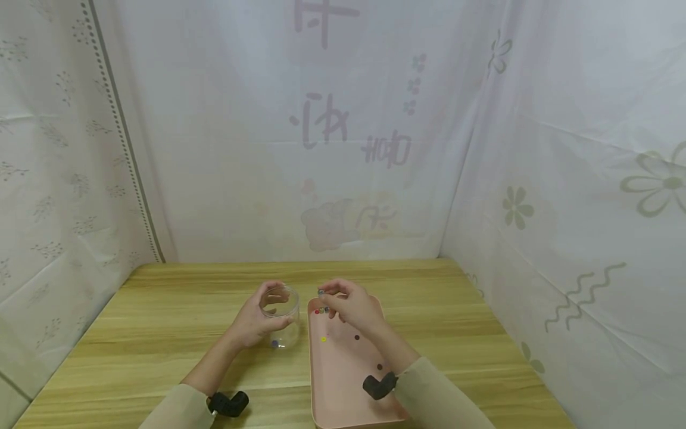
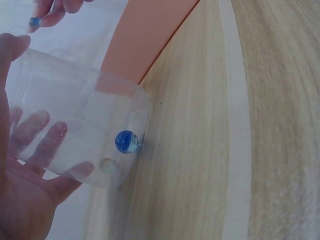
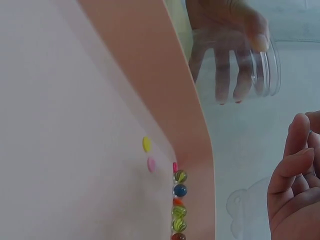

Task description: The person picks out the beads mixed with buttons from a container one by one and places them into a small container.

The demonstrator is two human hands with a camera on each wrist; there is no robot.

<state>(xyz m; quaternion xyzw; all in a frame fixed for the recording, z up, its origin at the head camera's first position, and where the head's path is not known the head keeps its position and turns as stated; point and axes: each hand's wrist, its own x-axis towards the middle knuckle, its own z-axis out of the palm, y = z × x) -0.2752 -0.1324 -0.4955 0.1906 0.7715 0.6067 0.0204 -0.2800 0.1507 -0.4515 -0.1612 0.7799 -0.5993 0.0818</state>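
My left hand (image 1: 250,322) grips a clear round jar (image 1: 286,333) by its sides, fingers behind and thumb in front. Inside, at the jar's bottom, lies a blue marble (image 2: 126,142); a pale round shape beside it could be another marble or a reflection. Between the thumb and fingers of my right hand (image 1: 351,307) is a small blue marble (image 2: 34,22), pinched above the far end of a pink tray (image 1: 348,399), to the right of the jar's mouth. In the right wrist view the fingers hide that marble.
Several marbles (image 3: 179,211) line the tray's far edge, with small coloured discs among them. A yellow disc (image 3: 146,144) and a pink disc (image 3: 151,164) lie on the tray floor, as do dark discs (image 1: 356,337). Printed curtains (image 1: 257,149) surround the wooden table (image 1: 161,322).
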